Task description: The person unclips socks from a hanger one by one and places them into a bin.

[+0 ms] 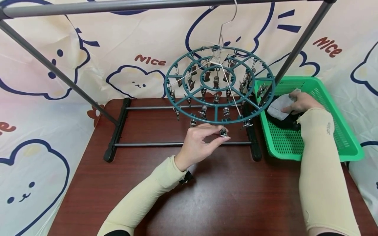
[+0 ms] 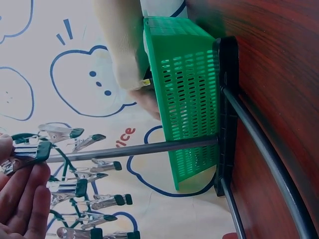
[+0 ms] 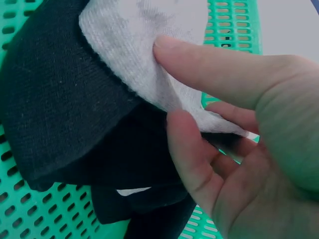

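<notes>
A round teal drying hanger (image 1: 216, 110) hangs by a wire hook, with several metal clips dangling from its rings. My left hand (image 1: 197, 143) pinches one clip (image 1: 223, 132) at the near rim between thumb and forefinger. In the left wrist view, the clip (image 2: 30, 152) shows dark green tips between the fingers. My right hand (image 1: 307, 102) reaches into the green basket (image 1: 336, 114). There it pinches a light grey knitted sock (image 3: 124, 45), thumb on top and forefinger at the fold. Black knitted fabric (image 3: 60, 99) lies against and under it.
The hanger's hook sits on the grey top bar (image 1: 118, 6) of a rack. Slanted side poles (image 1: 301, 42) run down to black feet (image 1: 255, 147) on the brown table (image 1: 230, 196). A printed cloth (image 1: 138, 39) hangs behind. The basket stands beside the rack's right foot.
</notes>
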A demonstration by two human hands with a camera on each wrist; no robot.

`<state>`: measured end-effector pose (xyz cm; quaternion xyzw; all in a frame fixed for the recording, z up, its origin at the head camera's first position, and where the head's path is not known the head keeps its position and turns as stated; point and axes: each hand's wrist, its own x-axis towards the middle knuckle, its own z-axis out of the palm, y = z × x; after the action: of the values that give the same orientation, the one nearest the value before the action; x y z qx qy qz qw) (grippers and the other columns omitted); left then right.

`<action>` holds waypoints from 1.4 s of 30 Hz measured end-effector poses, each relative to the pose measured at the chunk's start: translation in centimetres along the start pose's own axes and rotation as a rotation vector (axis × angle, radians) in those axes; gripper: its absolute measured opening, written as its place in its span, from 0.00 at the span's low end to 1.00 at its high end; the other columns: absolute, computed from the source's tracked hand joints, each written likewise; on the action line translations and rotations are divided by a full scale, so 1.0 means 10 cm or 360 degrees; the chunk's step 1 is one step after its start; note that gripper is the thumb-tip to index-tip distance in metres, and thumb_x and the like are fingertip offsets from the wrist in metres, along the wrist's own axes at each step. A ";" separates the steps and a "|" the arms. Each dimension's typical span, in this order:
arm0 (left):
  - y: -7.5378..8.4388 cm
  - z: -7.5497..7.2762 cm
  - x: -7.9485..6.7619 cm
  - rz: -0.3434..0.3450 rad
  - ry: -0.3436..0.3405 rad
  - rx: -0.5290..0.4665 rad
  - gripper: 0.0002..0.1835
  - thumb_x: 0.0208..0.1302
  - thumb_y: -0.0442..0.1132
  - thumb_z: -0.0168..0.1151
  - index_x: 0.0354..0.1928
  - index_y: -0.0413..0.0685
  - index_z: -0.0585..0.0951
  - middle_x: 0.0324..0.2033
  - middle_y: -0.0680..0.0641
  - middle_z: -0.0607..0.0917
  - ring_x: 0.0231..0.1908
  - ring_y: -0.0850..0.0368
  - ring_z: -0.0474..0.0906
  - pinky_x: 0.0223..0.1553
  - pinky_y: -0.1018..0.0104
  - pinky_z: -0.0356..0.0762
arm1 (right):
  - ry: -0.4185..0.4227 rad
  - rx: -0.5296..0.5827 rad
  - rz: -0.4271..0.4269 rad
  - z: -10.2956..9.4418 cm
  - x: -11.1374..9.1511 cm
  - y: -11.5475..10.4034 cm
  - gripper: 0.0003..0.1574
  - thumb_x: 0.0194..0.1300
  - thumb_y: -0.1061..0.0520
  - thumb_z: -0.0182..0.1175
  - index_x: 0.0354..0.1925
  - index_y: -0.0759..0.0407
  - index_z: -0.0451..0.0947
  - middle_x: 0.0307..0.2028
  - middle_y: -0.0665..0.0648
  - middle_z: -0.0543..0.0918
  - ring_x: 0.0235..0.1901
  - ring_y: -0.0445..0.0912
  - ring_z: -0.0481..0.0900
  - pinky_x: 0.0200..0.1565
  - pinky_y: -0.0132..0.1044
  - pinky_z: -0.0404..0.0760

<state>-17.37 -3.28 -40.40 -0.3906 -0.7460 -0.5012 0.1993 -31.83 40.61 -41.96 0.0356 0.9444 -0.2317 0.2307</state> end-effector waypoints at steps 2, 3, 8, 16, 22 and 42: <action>0.00 0.00 0.01 -0.0002 -0.0004 -0.0010 0.13 0.59 0.34 0.77 0.45 0.39 0.91 0.40 0.45 0.93 0.44 0.57 0.90 0.52 0.67 0.84 | -0.0034 0.0010 0.0013 0.00 0.00 0.00 0.71 0.66 0.32 0.66 0.80 0.71 0.40 0.72 0.84 0.55 0.58 0.74 0.78 0.57 0.69 0.75; 0.01 0.00 0.01 -0.0002 -0.0004 -0.0012 0.13 0.59 0.34 0.77 0.45 0.39 0.91 0.40 0.45 0.93 0.44 0.57 0.90 0.52 0.66 0.84 | -0.0044 0.0019 0.0029 0.01 0.00 0.00 0.72 0.66 0.31 0.67 0.80 0.71 0.39 0.72 0.84 0.54 0.58 0.73 0.78 0.55 0.68 0.77; 0.01 -0.01 0.02 0.0001 -0.0005 -0.0015 0.13 0.58 0.34 0.78 0.45 0.38 0.91 0.40 0.45 0.93 0.44 0.57 0.90 0.53 0.67 0.84 | -0.0077 0.0072 0.0112 0.02 0.03 0.01 0.76 0.61 0.31 0.71 0.80 0.72 0.39 0.72 0.84 0.55 0.58 0.73 0.76 0.47 0.57 0.84; 0.02 0.00 0.02 0.0021 0.0000 0.0003 0.13 0.58 0.34 0.78 0.44 0.38 0.91 0.39 0.45 0.93 0.44 0.57 0.90 0.52 0.67 0.84 | -0.0113 0.0053 0.0137 0.03 0.05 0.00 0.74 0.62 0.32 0.71 0.79 0.73 0.41 0.71 0.83 0.57 0.57 0.72 0.74 0.47 0.57 0.84; 0.02 -0.01 0.02 0.0021 -0.0007 0.0009 0.13 0.58 0.35 0.78 0.44 0.39 0.91 0.39 0.46 0.93 0.44 0.57 0.90 0.52 0.67 0.84 | -0.0123 0.0063 0.0146 0.04 0.04 0.00 0.73 0.62 0.33 0.71 0.79 0.73 0.42 0.69 0.82 0.58 0.56 0.70 0.73 0.43 0.52 0.84; 0.02 -0.07 -0.03 -0.0003 -0.0071 0.0135 0.21 0.57 0.41 0.80 0.52 0.41 0.89 0.47 0.46 0.92 0.48 0.59 0.89 0.54 0.66 0.83 | -0.0129 0.0053 0.0065 -0.07 -0.07 -0.09 0.66 0.69 0.36 0.65 0.80 0.72 0.40 0.73 0.82 0.58 0.59 0.69 0.79 0.56 0.65 0.79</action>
<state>-17.09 -3.99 -40.19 -0.3921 -0.7712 -0.4606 0.1985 -31.67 40.15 -40.77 0.0493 0.9293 -0.2440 0.2727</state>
